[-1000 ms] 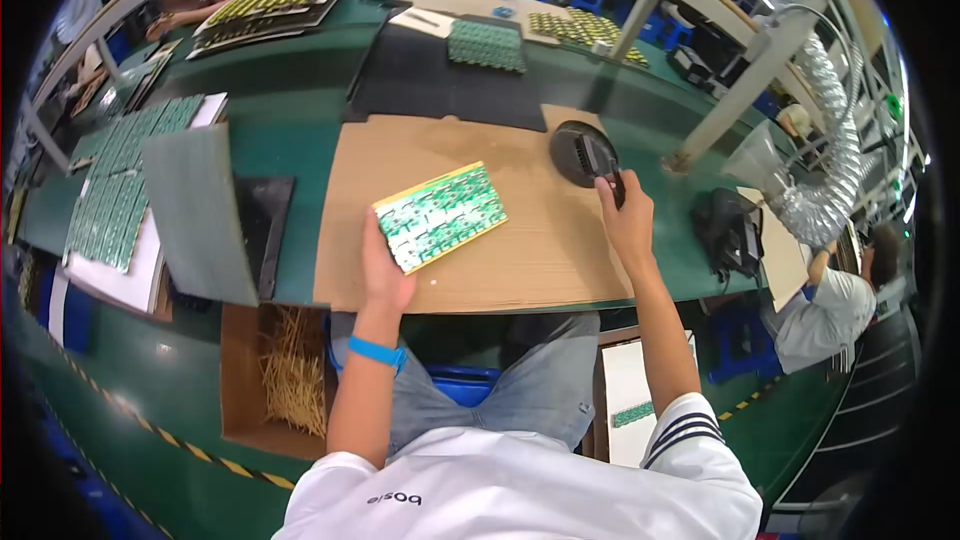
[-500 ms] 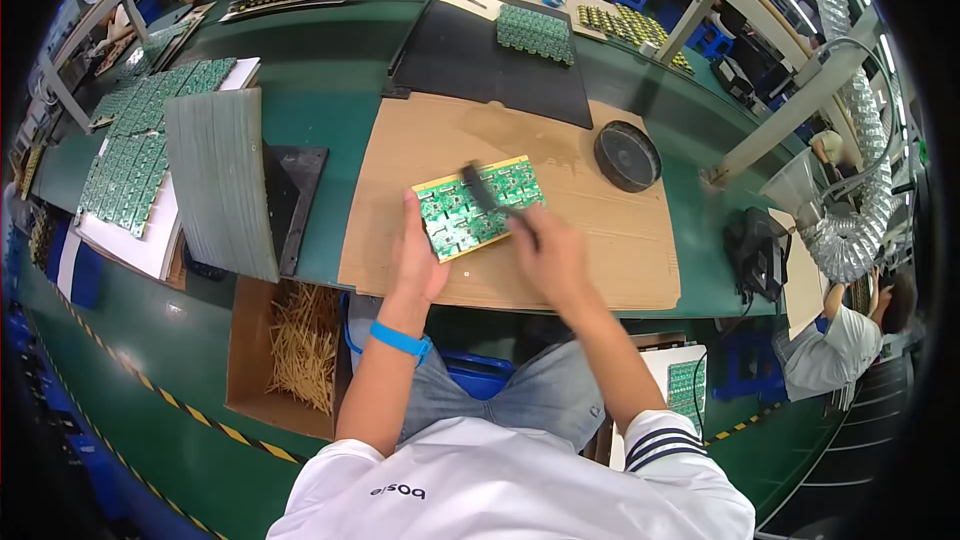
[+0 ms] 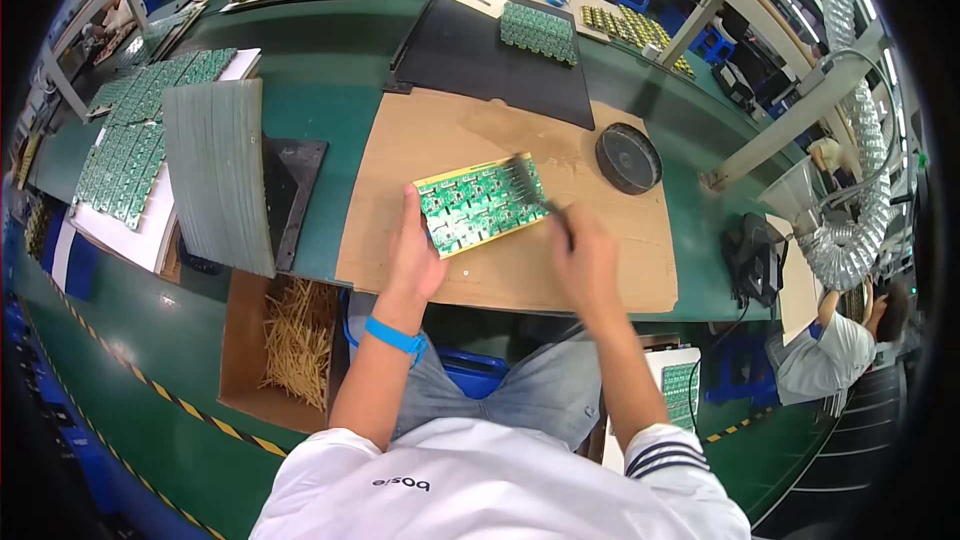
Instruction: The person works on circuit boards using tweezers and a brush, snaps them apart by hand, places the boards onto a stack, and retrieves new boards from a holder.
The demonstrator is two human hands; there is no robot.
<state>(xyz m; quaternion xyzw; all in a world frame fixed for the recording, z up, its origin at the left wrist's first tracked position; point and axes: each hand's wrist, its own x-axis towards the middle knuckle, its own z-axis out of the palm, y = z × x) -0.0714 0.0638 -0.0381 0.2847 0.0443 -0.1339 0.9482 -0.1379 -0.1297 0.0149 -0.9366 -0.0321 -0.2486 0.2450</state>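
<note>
My left hand [image 3: 413, 252] grips the left end of a green circuit board panel [image 3: 470, 208] with yellow edge strips. The panel is held tilted over a sheet of brown cardboard [image 3: 400, 155]. In my right hand [image 3: 585, 252] is the handle of a black brush [image 3: 527, 183], blurred by motion. Its bristles lie over the right end of the panel; whether they press on it I cannot tell. To the right of the panel, a round black dish [image 3: 628, 158] rests on the cardboard.
At left stand a stack of grey-green sheets [image 3: 215, 175] and more circuit boards [image 3: 125, 165]. A black mat [image 3: 480, 60] with a board panel [image 3: 538, 32] lies beyond the cardboard. Below the table edge is a box of thin yellow sticks [image 3: 297, 345]. A co-worker [image 3: 825, 355] sits at right.
My right hand and the brush have moved right, from the middle of the panel to its right end. My left hand and the panel have barely moved.
</note>
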